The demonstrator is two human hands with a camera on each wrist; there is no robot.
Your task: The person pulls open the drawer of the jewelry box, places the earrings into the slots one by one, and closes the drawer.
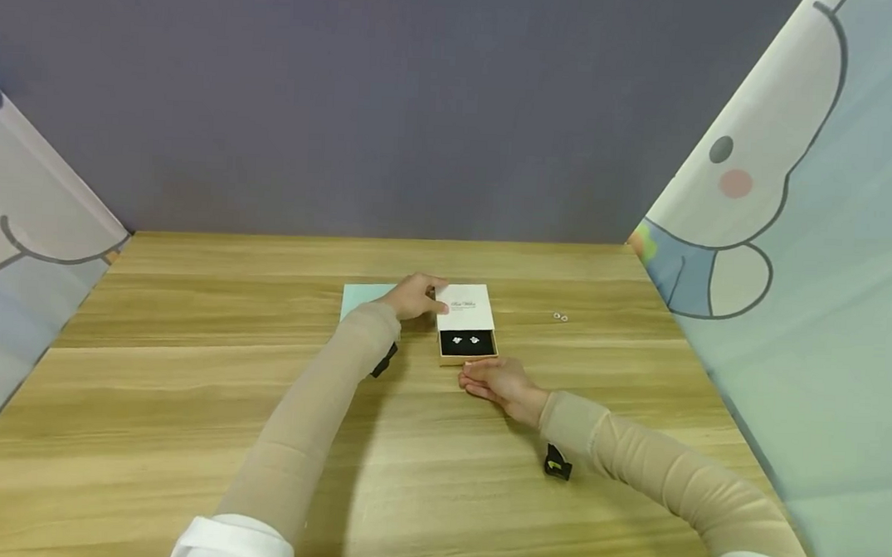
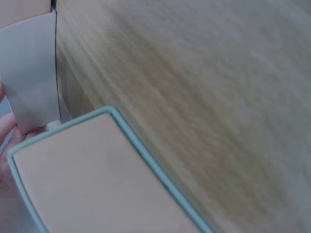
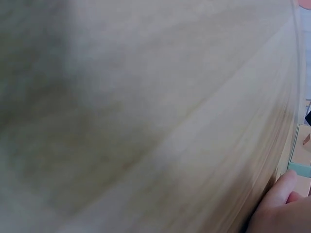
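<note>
Here we see a little box (image 1: 467, 336) in the middle of the wooden table (image 1: 187, 383), its drawer partly out, showing two earrings (image 1: 465, 340). Our left hand (image 1: 414, 297) grips the white sleeve (image 1: 464, 307) to steady it. Our right hand (image 1: 497, 382) touches the drawer front, fingers fairly straight.

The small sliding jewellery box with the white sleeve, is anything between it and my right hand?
Nothing visible: the right hand lies on the wooden table right at the box's open black tray end.
</note>
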